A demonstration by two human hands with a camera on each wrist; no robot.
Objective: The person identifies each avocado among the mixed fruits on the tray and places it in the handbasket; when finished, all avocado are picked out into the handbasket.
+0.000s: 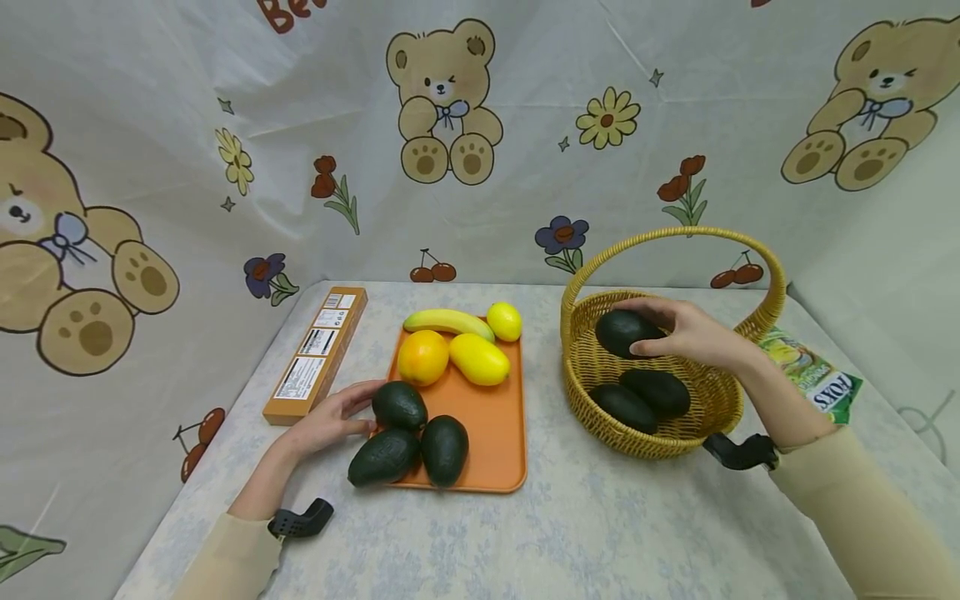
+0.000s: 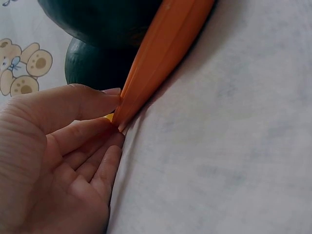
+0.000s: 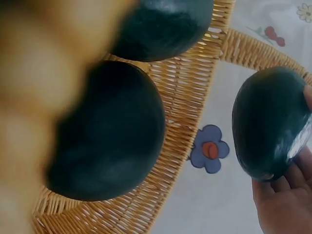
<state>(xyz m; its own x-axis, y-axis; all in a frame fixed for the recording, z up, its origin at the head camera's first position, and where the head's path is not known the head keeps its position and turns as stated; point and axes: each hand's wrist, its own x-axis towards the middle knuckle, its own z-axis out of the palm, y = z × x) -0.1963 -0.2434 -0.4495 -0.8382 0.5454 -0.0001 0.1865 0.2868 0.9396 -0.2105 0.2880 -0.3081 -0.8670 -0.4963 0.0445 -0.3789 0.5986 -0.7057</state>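
My left hand (image 1: pixel 330 423) is at the left edge of an orange tray (image 1: pixel 495 433), its thumb and fingers pinching the rim in the left wrist view. Close to those fingers, three dark green avocados (image 1: pixel 445 451) lie at the tray's near left corner, one jutting past the edge. My right hand (image 1: pixel 684 333) holds another avocado (image 1: pixel 624 332) over a wicker basket (image 1: pixel 573 385), below its arched handle. Two avocados (image 1: pixel 660 392) lie on the basket's floor. In the right wrist view, the held avocado (image 3: pixel 270 122) sits between thumb and fingers.
Farther back on the tray are an orange (image 1: pixel 423 358), a yellow mango-shaped fruit (image 1: pixel 480 360), a banana (image 1: pixel 448 321) and a lemon (image 1: pixel 505 322). A long brown box (image 1: pixel 318 354) lies left of the tray. Behind the right forearm, a green printed packet (image 1: pixel 806 371) lies beside the basket.
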